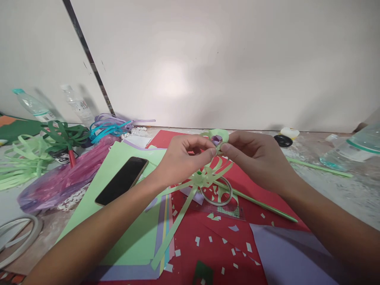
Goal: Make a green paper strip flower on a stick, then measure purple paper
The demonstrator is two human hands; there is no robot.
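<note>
My left hand (185,158) and my right hand (258,160) meet above the red paper, both pinching a small light-green paper piece (223,135) with a curled purple centre. Just under the fingers is a light-green paper-strip flower (202,179), its strips fanned out and one long strip trailing toward me. A thin green paper-wrapped stem (267,208) slants away to the right. Near the flower a ring-shaped roll of tape (229,192) lies on the red sheet, beside a clear ruler (215,211). The fingers hide part of the held piece.
On the left are stacked coloured papers (86,233), a black phone (122,180), a pink plastic bag (80,174), paper tassels (67,134) and bottles (78,107). Paper scraps (197,240) dot the red sheet (218,257). At right lie purple paper (285,253) and a bottle (353,148). A white wall (222,71) stands behind.
</note>
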